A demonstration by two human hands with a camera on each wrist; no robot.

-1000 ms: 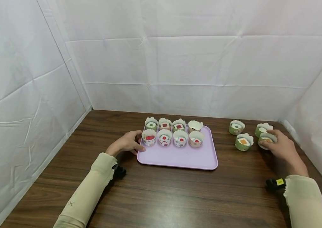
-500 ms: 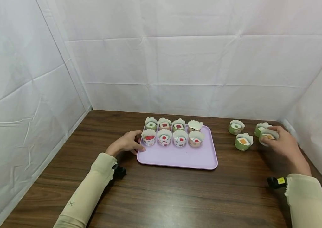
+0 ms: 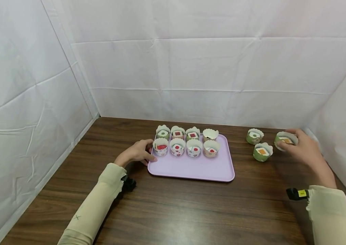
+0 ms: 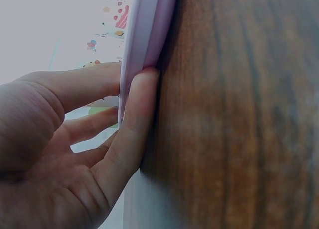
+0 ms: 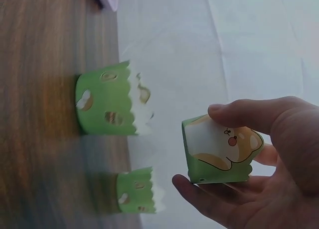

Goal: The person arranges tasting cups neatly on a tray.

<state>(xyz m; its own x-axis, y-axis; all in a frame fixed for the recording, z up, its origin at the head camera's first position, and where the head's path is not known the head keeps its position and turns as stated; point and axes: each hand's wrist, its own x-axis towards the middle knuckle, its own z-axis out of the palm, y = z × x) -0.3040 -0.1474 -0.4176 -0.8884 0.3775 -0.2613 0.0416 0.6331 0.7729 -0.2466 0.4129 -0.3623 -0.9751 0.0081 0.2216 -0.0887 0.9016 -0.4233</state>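
Note:
My left hand point(image 3: 138, 152) grips the left edge of a lilac tray point(image 3: 191, 169); in the left wrist view, fingers point(image 4: 141, 97) lie against the rim point(image 4: 141, 35). At the far right, my right hand point(image 3: 307, 149) holds a green paper baking cup point(image 5: 219, 149) between thumb and fingers. A dog face is printed on its side, and an orange square shows inside. This cup is up off the table, overlapping the spot of another green cup behind it in the head view. Two green baking cups, one with a green ring point(image 3: 254, 135) and one with an orange square point(image 3: 261, 152), stand left of this hand.
Several patterned paper cups, such as the strawberry-print one point(image 3: 177, 147), stand in two rows along the tray's back half. The brown wooden table point(image 3: 191, 211) is enclosed by white sheeting point(image 3: 203, 68) at the back and sides.
My right hand has raised the green baking cup slightly and moved it back, so it now covers the cup behind. My left hand stays on the tray's edge.

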